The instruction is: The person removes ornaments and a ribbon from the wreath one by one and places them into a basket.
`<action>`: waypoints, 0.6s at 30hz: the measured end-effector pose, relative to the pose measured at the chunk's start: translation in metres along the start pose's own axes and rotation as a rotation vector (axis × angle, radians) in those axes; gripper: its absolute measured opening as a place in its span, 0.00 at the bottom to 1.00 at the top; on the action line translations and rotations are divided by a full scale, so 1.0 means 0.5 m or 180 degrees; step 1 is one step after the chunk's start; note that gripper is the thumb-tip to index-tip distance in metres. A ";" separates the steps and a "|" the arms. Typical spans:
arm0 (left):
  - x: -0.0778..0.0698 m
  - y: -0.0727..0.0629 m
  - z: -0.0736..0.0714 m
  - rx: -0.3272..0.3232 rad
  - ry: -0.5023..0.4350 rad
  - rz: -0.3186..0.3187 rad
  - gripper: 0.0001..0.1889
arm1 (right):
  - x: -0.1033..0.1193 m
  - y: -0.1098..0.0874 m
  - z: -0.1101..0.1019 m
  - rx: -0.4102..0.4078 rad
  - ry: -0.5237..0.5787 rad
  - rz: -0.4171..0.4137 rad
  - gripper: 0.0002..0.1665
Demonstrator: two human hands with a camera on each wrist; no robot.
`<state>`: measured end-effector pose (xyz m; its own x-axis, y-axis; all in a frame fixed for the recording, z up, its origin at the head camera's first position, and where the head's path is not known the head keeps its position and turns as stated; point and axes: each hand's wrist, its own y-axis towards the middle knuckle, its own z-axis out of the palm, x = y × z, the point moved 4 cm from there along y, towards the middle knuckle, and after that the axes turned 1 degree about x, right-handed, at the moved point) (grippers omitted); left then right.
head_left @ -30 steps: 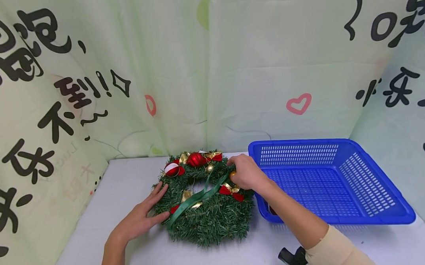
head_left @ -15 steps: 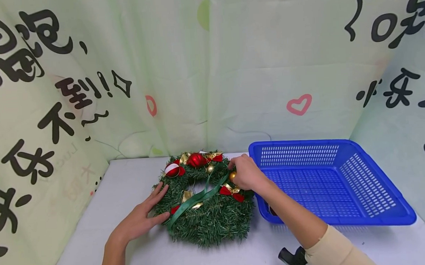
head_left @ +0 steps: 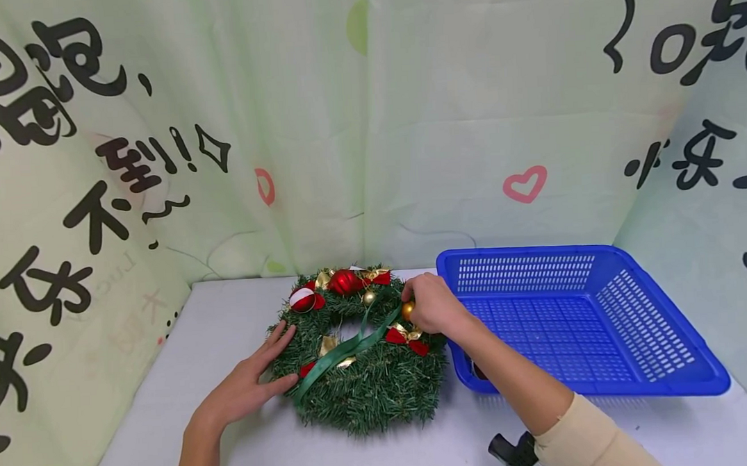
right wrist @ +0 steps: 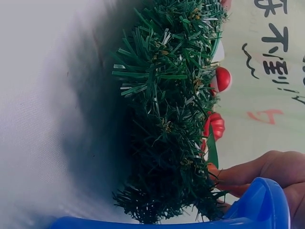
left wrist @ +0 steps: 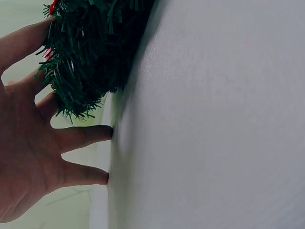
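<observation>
A green Christmas wreath (head_left: 380,396) lies on the white table, trimmed with a red bauble (head_left: 346,282), a red-and-white bauble (head_left: 302,299), small red-and-gold bows (head_left: 407,339) and a loose green ribbon (head_left: 355,346) across its middle. Spread, straight fingers of my left hand (head_left: 245,388) rest on the wreath's left edge; in the left wrist view two fingertips of that hand (left wrist: 28,143) reach down to the tabletop. At the upper right of the wreath, my right hand (head_left: 436,303) pinches a gold bauble (head_left: 407,311), partly hidden by the fingers.
A blue plastic basket (head_left: 593,392) stands right beside the wreath, its near-left rim under my right forearm. A black curved object (head_left: 513,454) lies near the table's front edge, by the sleeve. Printed curtains (head_left: 438,133) enclose the table at the back and sides.
Slightly more of the gold bauble shows beside my right fingers than a second ago. Both hands and the wreath stay in place.
</observation>
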<state>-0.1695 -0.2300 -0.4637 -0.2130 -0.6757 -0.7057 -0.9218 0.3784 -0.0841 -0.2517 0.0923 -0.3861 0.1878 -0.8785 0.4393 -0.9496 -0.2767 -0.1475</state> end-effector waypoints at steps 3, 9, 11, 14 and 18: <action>-0.001 0.000 0.000 -0.0002 0.0015 -0.0002 0.43 | 0.000 -0.001 -0.002 -0.0026 0.0060 0.0020 0.24; -0.002 -0.001 -0.002 -0.0014 0.0001 -0.0013 0.43 | 0.000 -0.005 -0.008 -0.0112 0.0168 -0.0042 0.24; -0.001 0.000 -0.002 -0.0006 -0.0017 -0.0017 0.43 | 0.001 -0.007 -0.009 -0.0117 0.0187 -0.0064 0.23; -0.001 0.000 -0.001 0.0008 -0.0029 -0.0015 0.43 | 0.001 -0.010 -0.011 -0.0137 0.0214 -0.0087 0.24; -0.001 0.000 -0.001 0.0011 -0.0033 -0.0016 0.43 | 0.000 -0.012 -0.015 -0.0164 0.0259 -0.0091 0.25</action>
<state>-0.1696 -0.2299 -0.4631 -0.2049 -0.6711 -0.7125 -0.9217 0.3772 -0.0902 -0.2477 0.0971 -0.3785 0.1960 -0.8353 0.5136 -0.9561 -0.2790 -0.0890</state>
